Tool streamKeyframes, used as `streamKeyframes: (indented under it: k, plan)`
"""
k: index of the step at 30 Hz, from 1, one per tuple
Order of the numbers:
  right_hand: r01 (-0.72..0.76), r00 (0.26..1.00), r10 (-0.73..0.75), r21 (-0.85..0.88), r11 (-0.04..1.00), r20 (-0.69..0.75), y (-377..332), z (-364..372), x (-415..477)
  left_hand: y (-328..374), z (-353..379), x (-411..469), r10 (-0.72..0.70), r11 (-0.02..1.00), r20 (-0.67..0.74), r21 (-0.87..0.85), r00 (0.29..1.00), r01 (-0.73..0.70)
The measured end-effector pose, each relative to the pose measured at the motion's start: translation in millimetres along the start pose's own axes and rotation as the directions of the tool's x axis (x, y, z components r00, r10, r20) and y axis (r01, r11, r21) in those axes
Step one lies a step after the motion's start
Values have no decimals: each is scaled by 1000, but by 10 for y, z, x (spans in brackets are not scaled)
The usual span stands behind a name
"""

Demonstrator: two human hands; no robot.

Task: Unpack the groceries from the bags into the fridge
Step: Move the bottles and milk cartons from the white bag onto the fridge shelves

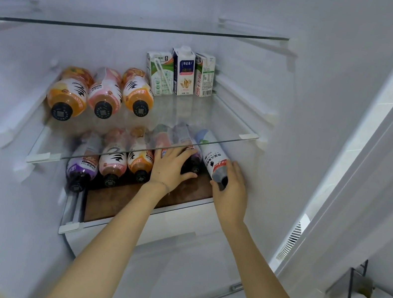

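Under the glass shelf, the right hand grips a smooth white bottle (cap end outward). The left hand rests flat-fingered on a dark bottle.

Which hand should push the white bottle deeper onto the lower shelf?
Right. The right hand curls round the cap end of the white bottle; the left hand lies flat on the neighbouring bottle, steadying it.

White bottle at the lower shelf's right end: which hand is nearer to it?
Right. The right hand grips the white bottle at its dark cap end; the left hand rests on the neighbouring bottles just to its left.
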State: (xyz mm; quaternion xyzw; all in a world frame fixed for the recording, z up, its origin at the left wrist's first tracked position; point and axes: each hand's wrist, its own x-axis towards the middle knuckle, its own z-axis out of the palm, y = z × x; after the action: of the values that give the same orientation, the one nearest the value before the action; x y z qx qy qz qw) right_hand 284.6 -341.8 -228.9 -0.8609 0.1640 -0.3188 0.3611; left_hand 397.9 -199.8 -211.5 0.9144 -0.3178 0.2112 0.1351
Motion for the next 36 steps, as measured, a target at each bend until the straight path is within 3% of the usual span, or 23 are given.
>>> streamKeyframes:
  k: [15, 23, 30, 36]
  plan:
    - [89, 995, -80, -162, 983, 60, 20, 121, -28, 13, 6, -13, -17, 1000, 9, -12, 1000, 17]
    - [121, 986, -88, -254, 960, 140, 22, 26, 1, 110, -98, -102, -61, 996, 104, 73, 993, 54]
    - [89, 963, -8, -288, 953, 269, -94, -123, -55, 201, -345, -601, -165, 985, -14, 41, 986, 166]
    - [181, 950, -78, -327, 927, 303, -386, -265, -428, 70, -635, -1046, -216, 972, -27, 90, 976, 218]
